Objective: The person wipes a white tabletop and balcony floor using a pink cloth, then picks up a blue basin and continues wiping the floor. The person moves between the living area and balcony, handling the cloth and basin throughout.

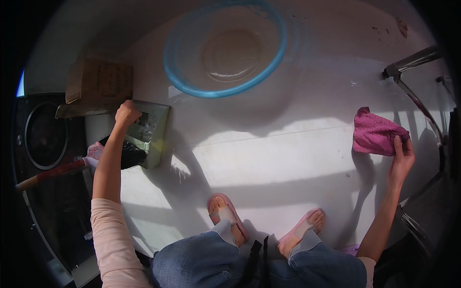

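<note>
On the left, my left hand (128,113) is curled over the upper edge of a pale green dustpan (155,153). Its fingertips are turned away, so I cannot tell whether it holds anything. Clear scraps (147,126) show inside the pan. A broom with black bristles (133,155) rests against the dustpan, partly hidden by my forearm. Far to the right, my right hand (402,153) grips a pink terry cloth (376,133) by one corner, and the cloth is held above the floor.
A large clear basin with a blue rim (216,94) stands ahead on the pale floor (266,154). Behind the dustpan is a cardboard box (108,81). A front-loading washing machine (47,135) stands at left. Metal frame legs (414,63) rise at right.
</note>
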Motion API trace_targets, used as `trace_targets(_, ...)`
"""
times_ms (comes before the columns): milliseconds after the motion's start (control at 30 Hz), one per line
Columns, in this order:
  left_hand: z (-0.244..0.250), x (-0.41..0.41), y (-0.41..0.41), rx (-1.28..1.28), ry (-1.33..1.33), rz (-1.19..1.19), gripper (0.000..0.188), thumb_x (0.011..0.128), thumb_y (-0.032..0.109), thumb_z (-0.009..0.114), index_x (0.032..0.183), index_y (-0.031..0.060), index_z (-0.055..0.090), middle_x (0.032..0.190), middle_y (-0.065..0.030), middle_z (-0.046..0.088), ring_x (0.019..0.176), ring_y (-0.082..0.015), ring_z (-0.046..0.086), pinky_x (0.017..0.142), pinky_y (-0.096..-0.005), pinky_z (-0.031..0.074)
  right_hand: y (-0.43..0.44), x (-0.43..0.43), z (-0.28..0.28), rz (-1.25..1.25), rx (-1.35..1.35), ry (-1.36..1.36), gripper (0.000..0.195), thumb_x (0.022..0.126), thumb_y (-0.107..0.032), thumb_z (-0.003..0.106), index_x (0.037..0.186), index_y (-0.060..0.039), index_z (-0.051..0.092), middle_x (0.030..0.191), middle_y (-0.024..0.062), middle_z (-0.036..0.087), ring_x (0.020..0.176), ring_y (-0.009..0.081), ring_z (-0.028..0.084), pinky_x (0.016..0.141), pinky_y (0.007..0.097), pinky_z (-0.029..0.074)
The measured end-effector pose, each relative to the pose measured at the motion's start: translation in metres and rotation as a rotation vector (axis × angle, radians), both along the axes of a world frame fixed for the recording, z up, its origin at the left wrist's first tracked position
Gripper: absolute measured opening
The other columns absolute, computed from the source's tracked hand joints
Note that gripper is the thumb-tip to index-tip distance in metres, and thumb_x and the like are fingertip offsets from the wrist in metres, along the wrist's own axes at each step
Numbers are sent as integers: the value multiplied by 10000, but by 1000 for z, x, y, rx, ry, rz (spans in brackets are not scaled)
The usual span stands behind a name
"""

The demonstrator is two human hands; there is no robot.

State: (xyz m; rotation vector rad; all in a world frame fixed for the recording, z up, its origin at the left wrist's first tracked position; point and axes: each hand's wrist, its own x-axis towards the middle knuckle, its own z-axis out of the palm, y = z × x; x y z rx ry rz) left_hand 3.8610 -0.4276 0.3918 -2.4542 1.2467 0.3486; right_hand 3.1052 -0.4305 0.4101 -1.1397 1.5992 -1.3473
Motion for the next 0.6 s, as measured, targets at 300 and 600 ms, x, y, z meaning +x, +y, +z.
trace_targets(300,-48,78,47,-9,-160,-123,860,523,44,779,1314,82,442,1188,-181,621,1085,-381,606,840,-451,525,-9,16,24,23,-105,2,246,865,-77,702,1084,29,661,984,41,668,897,106,597,861,248,464)
trace_targets(600,-28,71,51,-395,21,-354,887,648,153,740,1442,78,350,1403,-171,451,1296,-356,421,1054,-428,377,0,3,62,88,-212,-108,274,885,-74,660,1143,15,631,1032,60,668,921,112,627,849,253,502)
